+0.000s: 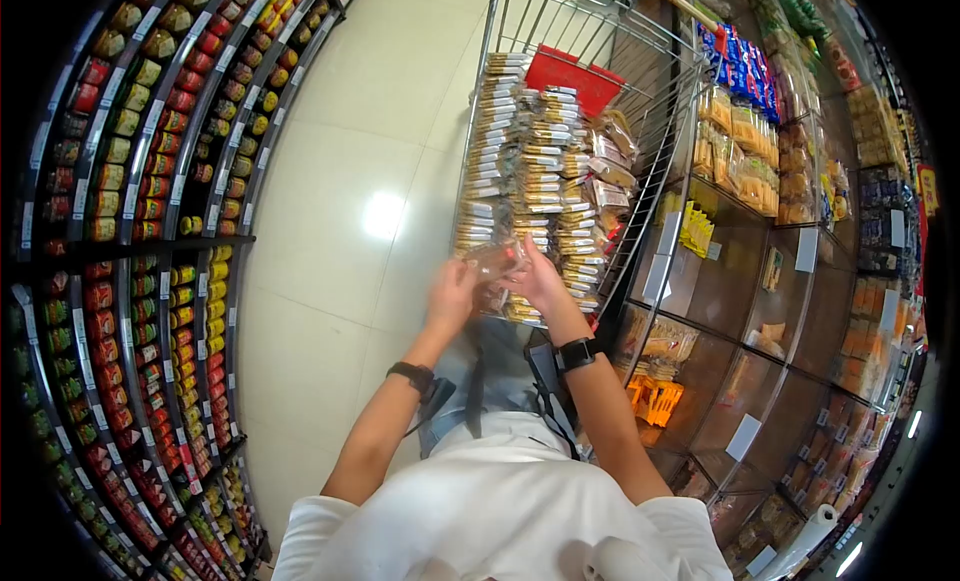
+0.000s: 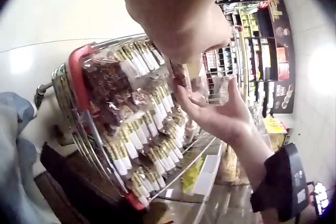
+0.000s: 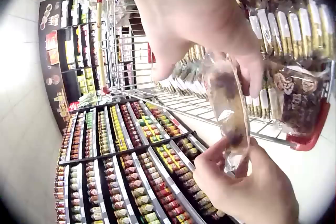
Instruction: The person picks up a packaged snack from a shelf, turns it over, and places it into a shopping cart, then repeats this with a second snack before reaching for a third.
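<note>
A clear plastic packet with brownish contents (image 3: 227,103) is held between both hands above a loaded shopping cart. My left hand (image 1: 453,299) pinches one end of it, thumb and fingers at the edge in the right wrist view. At the other end, my right hand (image 1: 540,281) has its fingers along the packet (image 1: 495,262), with the thumb standing apart in the right wrist view. Beneath the hands, rows of packets with white and gold edges (image 1: 540,181) fill the cart (image 1: 464,171). Dark brown packets (image 2: 107,85) lie at the cart's red-cornered end.
Shelves of jars (image 1: 150,181) stand on the left, across a pale tiled floor (image 1: 330,201). Close on the right are clear bins (image 1: 700,281) with bagged goods, some orange packs (image 1: 655,399) and yellow packs (image 1: 697,231). A red panel (image 1: 575,79) sits inside the cart.
</note>
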A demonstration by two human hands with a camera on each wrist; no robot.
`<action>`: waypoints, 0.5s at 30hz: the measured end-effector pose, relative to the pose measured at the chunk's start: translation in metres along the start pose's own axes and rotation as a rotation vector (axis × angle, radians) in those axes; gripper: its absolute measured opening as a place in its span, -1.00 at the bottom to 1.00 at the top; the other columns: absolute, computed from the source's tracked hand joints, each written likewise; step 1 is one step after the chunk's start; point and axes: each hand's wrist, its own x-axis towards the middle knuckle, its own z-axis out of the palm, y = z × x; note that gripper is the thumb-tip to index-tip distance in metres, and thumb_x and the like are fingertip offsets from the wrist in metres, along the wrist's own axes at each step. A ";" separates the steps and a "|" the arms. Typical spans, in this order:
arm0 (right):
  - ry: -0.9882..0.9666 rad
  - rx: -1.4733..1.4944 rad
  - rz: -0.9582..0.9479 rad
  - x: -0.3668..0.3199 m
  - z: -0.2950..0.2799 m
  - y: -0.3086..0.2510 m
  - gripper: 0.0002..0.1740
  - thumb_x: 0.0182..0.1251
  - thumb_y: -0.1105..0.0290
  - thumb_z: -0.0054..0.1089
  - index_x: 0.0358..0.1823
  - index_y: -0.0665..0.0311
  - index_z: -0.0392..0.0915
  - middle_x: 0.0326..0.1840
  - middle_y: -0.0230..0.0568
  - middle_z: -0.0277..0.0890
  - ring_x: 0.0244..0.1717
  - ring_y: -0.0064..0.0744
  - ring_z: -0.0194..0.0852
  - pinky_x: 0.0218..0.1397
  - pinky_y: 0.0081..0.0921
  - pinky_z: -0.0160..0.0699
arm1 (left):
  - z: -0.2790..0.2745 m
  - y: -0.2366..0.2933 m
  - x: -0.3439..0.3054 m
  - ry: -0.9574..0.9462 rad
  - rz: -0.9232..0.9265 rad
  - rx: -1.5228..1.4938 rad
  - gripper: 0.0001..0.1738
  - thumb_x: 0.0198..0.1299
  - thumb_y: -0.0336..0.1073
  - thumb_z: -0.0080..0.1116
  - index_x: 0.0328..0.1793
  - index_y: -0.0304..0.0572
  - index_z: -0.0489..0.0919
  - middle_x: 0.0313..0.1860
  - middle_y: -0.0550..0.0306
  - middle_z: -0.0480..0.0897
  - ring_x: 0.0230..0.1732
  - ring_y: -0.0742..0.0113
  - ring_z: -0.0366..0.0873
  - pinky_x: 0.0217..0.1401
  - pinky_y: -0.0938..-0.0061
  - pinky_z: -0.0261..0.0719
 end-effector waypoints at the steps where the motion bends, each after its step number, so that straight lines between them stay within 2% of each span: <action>1: 0.068 -0.012 -0.012 0.004 -0.002 0.003 -0.54 0.17 0.18 0.14 -0.01 0.17 0.17 -0.08 -0.19 0.35 -0.10 -0.32 0.39 -0.06 -0.25 0.43 | 0.005 -0.005 -0.001 -0.041 0.019 -0.004 -0.62 -0.19 -0.61 0.05 -0.14 -0.22 0.45 -0.15 -0.06 0.39 -0.08 -0.04 0.38 -0.16 0.24 0.46; 2: 0.117 -0.074 -0.059 0.013 -0.008 0.010 -0.57 0.10 0.36 0.20 -0.06 0.20 0.19 -0.12 -0.17 0.34 -0.13 -0.30 0.42 -0.10 -0.32 0.49 | 0.009 -0.011 -0.002 -0.050 0.038 -0.008 -0.62 -0.18 -0.60 0.03 -0.13 -0.20 0.44 -0.13 -0.08 0.38 -0.04 -0.04 0.36 -0.15 0.23 0.45; 5: 0.218 -0.079 -0.242 0.034 -0.019 0.033 -0.71 0.06 0.54 0.18 -0.25 0.18 0.26 -0.29 -0.26 0.41 -0.20 -0.33 0.47 -0.20 -0.41 0.52 | 0.020 -0.026 0.000 -0.175 0.005 0.082 -0.62 -0.14 -0.56 0.03 -0.10 -0.15 0.44 -0.09 -0.07 0.37 0.03 -0.05 0.33 -0.08 0.24 0.42; 6: 0.249 -0.060 -0.269 0.038 -0.024 0.038 -0.68 0.03 0.56 0.20 -0.26 0.18 0.25 -0.35 -0.31 0.39 -0.24 -0.40 0.45 -0.26 -0.47 0.49 | 0.020 -0.028 0.001 -0.197 0.025 0.100 -0.62 -0.13 -0.55 0.03 -0.09 -0.14 0.44 -0.07 -0.07 0.37 0.06 -0.05 0.31 -0.04 0.23 0.38; 9: 0.306 -0.267 -0.239 0.044 -0.036 0.049 -0.70 0.03 0.54 0.22 -0.30 0.18 0.26 -0.38 -0.34 0.39 -0.33 -0.47 0.42 -0.34 -0.57 0.42 | 0.016 -0.033 0.003 -0.236 0.072 0.152 -0.65 -0.09 -0.50 0.02 -0.10 -0.08 0.44 -0.02 -0.05 0.37 0.11 -0.04 0.28 0.06 0.21 0.29; 10: 0.326 -0.402 -0.316 0.043 -0.036 0.054 -0.73 0.02 0.52 0.24 -0.35 0.19 0.28 -0.40 -0.36 0.40 -0.41 -0.53 0.39 -0.39 -0.63 0.36 | 0.014 -0.033 0.003 -0.233 0.082 0.168 -0.68 -0.07 -0.47 0.00 -0.11 -0.05 0.44 -0.01 -0.03 0.38 0.10 -0.03 0.29 0.08 0.21 0.27; 13: 0.325 -0.558 -0.362 0.042 -0.038 0.056 -0.74 0.01 0.51 0.25 -0.38 0.20 0.30 -0.41 -0.37 0.41 -0.40 -0.55 0.38 -0.39 -0.62 0.37 | 0.015 -0.036 0.001 -0.202 0.089 0.224 -0.71 -0.07 -0.42 0.00 -0.14 -0.01 0.45 -0.02 0.00 0.39 0.11 -0.02 0.28 0.10 0.19 0.24; 14: 0.343 -0.584 -0.390 0.043 -0.037 0.055 -0.70 0.00 0.51 0.28 -0.40 0.24 0.25 -0.44 -0.33 0.37 -0.49 -0.61 0.29 -0.45 -0.63 0.30 | 0.016 -0.037 0.000 -0.189 0.089 0.244 -0.71 -0.08 -0.41 0.00 -0.15 0.00 0.45 -0.03 0.00 0.39 0.12 -0.02 0.27 0.11 0.17 0.23; 15: 0.322 -0.553 -0.393 0.041 -0.035 0.054 -0.72 0.01 0.54 0.25 -0.40 0.24 0.26 -0.42 -0.33 0.38 -0.48 -0.61 0.30 -0.43 -0.63 0.30 | 0.016 -0.038 0.000 -0.187 0.090 0.250 -0.69 -0.09 -0.39 0.04 -0.13 -0.01 0.45 -0.02 0.00 0.39 0.14 -0.02 0.26 0.11 0.17 0.22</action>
